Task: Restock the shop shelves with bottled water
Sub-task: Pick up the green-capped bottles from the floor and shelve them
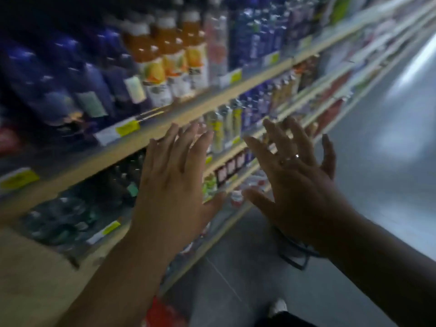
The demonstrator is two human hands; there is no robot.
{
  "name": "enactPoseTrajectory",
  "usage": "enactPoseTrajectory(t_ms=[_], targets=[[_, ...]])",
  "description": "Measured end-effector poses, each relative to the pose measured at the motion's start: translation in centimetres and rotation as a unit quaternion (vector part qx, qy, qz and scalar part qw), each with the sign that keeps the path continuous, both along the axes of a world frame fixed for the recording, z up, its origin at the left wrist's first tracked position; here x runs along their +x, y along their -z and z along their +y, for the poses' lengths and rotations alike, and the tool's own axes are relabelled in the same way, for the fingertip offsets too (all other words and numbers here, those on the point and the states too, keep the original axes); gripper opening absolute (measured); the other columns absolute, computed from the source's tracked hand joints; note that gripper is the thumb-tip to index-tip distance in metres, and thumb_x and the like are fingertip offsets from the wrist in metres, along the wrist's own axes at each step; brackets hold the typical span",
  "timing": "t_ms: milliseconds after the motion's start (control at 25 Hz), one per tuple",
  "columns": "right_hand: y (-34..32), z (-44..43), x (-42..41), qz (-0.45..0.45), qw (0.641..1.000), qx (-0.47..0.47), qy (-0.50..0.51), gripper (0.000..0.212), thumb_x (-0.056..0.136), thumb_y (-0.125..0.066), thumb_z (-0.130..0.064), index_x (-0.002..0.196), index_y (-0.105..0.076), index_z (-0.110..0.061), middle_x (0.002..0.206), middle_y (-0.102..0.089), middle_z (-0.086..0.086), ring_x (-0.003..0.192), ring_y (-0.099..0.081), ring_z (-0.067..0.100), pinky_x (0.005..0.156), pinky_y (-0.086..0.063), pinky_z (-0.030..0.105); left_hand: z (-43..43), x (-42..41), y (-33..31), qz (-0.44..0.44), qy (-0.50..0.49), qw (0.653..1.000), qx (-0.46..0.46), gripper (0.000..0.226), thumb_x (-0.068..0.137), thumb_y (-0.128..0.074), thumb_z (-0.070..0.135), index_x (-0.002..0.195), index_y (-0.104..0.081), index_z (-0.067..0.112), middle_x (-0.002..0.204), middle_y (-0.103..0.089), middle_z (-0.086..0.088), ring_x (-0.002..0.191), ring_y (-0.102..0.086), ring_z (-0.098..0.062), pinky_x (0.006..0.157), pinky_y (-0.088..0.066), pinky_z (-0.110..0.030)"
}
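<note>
Near edge: my white shoe (278,308) on the grey floor (377,161), with a red packet (162,312) to its left at the foot of the shelving. Just beyond, a black wire frame (295,253) lies on the floor below my right wrist; blur hides what it is.

Middle: my left hand (172,182) and right hand (299,192) are raised side by side and apart. Their backs face the camera and the fingers are straight and spread wide, holding nothing. A ring (289,158) sits on one finger of the right hand.

Left and beyond: wooden-edged shelves (165,128) run from near left to far right, carrying yellow price tags (127,127). Bottled water cannot be picked out with certainty. Clear bottles (59,215) stand on the lower shelf at near left, left of my left forearm, their labels too blurred to read. On the shelf above stand dark blue bottles (89,86), then orange juice bottles (169,55) with white caps to their right. Farther along, more blue bottles (257,38) recede into blur
</note>
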State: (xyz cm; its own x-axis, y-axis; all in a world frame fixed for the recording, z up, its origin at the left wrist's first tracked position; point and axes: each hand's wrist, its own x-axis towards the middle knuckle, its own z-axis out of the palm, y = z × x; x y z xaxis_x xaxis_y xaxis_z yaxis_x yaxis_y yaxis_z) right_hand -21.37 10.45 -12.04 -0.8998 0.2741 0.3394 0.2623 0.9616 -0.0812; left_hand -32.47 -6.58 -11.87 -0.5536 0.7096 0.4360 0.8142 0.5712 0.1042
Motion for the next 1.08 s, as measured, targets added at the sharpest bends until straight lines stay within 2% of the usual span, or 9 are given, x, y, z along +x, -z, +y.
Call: enactPoseTrajectory(t_ms=[240, 360, 560, 640, 720, 840, 1080], targets=[[3.0, 5.6, 11.5, -0.052, 0.984, -0.05, 0.162, 0.087, 0.085, -0.046, -0.067, 0.149, 0.009, -0.044, 0.16, 0.02, -0.006, 0.143, 0.028, 0.021, 0.113, 0.013, 0.059, 10.2, 6.2, 3.5, -0.009, 0.168, 0.986, 0.013, 0.088, 0.076, -0.067, 0.051, 0.146, -0.034, 0.01, 0.153, -0.036, -0.014, 0.142, -0.029, -0.039, 0.111, -0.026, -0.062], [4.7, 9.0, 18.3, -0.065, 0.968, -0.048, 0.237, 0.088, 0.084, -0.045, -0.069, 0.15, 0.007, -0.041, 0.161, 0.018, -0.003, 0.144, 0.026, 0.024, 0.111, 0.013, 0.058, 16.2, 10.8, 5.6, -0.015, 0.244, 0.97, 0.001, 0.088, 0.077, -0.055, 0.058, 0.147, -0.033, 0.009, 0.152, -0.037, -0.015, 0.142, -0.028, -0.039, 0.111, -0.027, -0.06], [7.2, 15.5, 32.2, -0.069, 0.926, -0.048, 0.367, 0.089, 0.084, -0.044, -0.072, 0.151, 0.006, -0.04, 0.161, 0.021, 0.001, 0.145, 0.024, 0.027, 0.111, 0.013, 0.057, 27.8, 22.5, 8.1, -0.025, 0.364, 0.931, -0.032, 0.091, 0.075, -0.056, 0.06, 0.147, -0.027, 0.013, 0.152, -0.037, -0.015, 0.143, -0.028, -0.037, 0.112, -0.028, -0.059], [8.1, 18.0, 37.8, -0.066, 0.909, -0.048, 0.41, 0.09, 0.083, -0.045, -0.073, 0.15, 0.005, -0.041, 0.161, 0.02, 0.002, 0.146, 0.022, 0.027, 0.111, 0.012, 0.058, 32.0, 27.9, 8.7, -0.028, 0.401, 0.915, -0.042, 0.09, 0.075, -0.051, 0.062, 0.148, -0.026, 0.015, 0.152, -0.038, -0.015, 0.142, -0.029, -0.038, 0.113, -0.029, -0.058], [9.1, 20.7, 43.3, -0.063, 0.891, -0.052, 0.447, 0.089, 0.083, -0.047, -0.072, 0.15, 0.002, -0.04, 0.162, 0.016, 0.004, 0.146, 0.02, 0.028, 0.11, 0.012, 0.058, 36.3, 33.2, 9.5, -0.025, 0.437, 0.898, -0.052, 0.09, 0.075, -0.049, 0.062, 0.148, -0.026, 0.016, 0.153, -0.037, -0.015, 0.142, -0.029, -0.038, 0.113, -0.029, -0.058], [10.9, 24.3, 50.2, -0.066, 0.867, -0.055, 0.491, 0.088, 0.082, -0.049, -0.071, 0.151, -0.007, -0.037, 0.163, 0.008, 0.007, 0.147, 0.012, 0.029, 0.112, 0.008, 0.058, 41.8, 40.5, 10.5, -0.015, 0.48, 0.874, -0.077, 0.093, 0.073, -0.058, 0.059, 0.149, -0.025, 0.016, 0.154, -0.035, -0.016, 0.142, -0.029, -0.037, 0.116, -0.022, -0.053], [14.9, 30.2, 58.5, -0.073, 0.805, -0.089, 0.582, 0.084, 0.079, -0.046, -0.072, 0.149, -0.015, -0.036, 0.162, -0.008, 0.01, 0.145, 0.002, 0.031, 0.109, 0.003, 0.059, 52.2, 50.2, 11.9, -0.019, 0.56, 0.82, -0.118, 0.088, 0.076, -0.055, 0.058, 0.147, -0.023, 0.017, 0.154, -0.036, -0.014, 0.144, -0.028, -0.035, 0.115, -0.014, -0.046]])
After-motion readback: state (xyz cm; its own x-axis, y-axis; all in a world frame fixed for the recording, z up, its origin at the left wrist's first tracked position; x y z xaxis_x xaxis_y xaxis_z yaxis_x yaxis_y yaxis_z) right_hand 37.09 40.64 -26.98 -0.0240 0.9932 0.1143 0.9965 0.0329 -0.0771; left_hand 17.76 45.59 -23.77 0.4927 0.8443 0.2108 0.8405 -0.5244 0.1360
